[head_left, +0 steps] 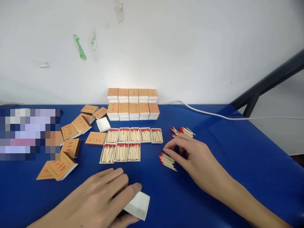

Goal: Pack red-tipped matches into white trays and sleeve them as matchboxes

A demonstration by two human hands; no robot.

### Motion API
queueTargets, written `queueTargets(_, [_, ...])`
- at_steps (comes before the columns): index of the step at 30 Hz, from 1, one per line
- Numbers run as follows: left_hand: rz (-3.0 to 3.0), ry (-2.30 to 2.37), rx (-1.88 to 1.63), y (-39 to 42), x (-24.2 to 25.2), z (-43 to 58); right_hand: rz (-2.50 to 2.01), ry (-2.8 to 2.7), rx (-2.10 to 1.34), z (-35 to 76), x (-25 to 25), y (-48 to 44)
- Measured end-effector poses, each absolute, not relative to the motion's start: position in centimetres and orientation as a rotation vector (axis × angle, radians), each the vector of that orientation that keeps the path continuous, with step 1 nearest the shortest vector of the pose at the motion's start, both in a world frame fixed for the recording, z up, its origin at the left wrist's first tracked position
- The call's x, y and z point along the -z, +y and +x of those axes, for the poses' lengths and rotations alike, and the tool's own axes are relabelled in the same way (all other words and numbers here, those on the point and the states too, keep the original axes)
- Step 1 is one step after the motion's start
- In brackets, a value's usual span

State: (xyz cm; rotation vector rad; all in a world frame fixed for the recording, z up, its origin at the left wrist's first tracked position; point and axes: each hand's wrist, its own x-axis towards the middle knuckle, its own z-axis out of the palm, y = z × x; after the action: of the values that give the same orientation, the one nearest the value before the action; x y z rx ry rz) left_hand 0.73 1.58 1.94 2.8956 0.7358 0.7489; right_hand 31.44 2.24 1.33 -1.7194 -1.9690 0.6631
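Two heaps of matches lie right of the trays. My right hand (192,158) rests between them, fingers spread, tips touching the near heap (167,161) and gripping nothing. My left hand (102,196) pinches an empty tray (139,205) by the table's (237,152) front edge, with bare blue around it. Eight filled trays (123,142) lie ahead, five behind three. Sleeves (71,133) crowd the left.

Bright, even light (soft shadows), sharp focus
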Motion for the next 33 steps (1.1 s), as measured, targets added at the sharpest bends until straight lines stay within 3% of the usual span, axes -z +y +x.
queueTargets(5, [2.906, 0.736, -0.755, 1.7, -1.9, 0.8, -1.672, -1.906, -0.740, 31.7, -2.1, 2.2])
queueTargets(9, [2.895, 0.737, -0.741, 1.6, -2.0, 0.6, -1.733, -1.834, -0.584, 34.0, -2.8, 2.7])
queueTargets(18, [2.896, 0.720, -0.708, 1.6, -1.7, 0.5, -1.918, -2.088, -0.549, 40.2, -3.2, 3.3])
queueTargets(33, [2.904, 0.728, -0.720, 1.6, -1.6, 0.5, -1.771, -2.132, -0.461, 35.4, -2.1, 3.1])
